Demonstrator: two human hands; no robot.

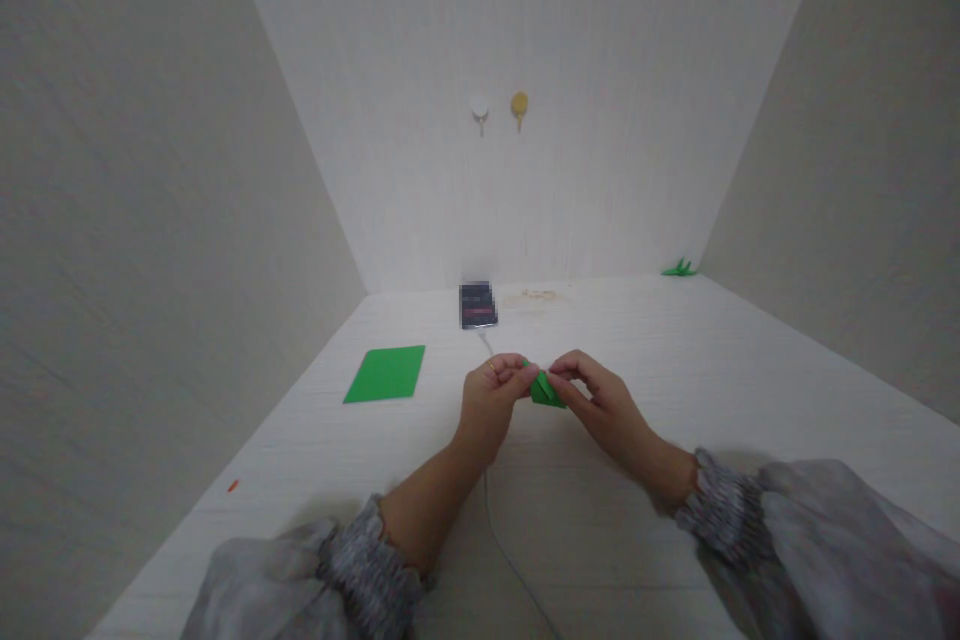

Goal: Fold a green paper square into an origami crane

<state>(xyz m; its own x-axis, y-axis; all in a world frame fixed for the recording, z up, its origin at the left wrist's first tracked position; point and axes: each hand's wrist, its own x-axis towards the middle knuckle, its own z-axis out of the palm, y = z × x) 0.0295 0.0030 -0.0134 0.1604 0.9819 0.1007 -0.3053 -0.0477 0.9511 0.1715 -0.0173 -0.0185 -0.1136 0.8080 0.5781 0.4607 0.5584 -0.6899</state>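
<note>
A small piece of folded green paper is held up between my two hands over the white table. My left hand pinches its left side between thumb and fingers. At its upper right edge, my right hand is closed with thumb and fingertips on the paper. The fingers partly hide the folds. Left of my hands, flat on the table, lies a square of green paper.
A phone lies near the back wall, with a white cable running toward me. A folded green paper shape rests in the far right corner. An orange scrap lies at left. Two hooks, white and yellow, are on the wall.
</note>
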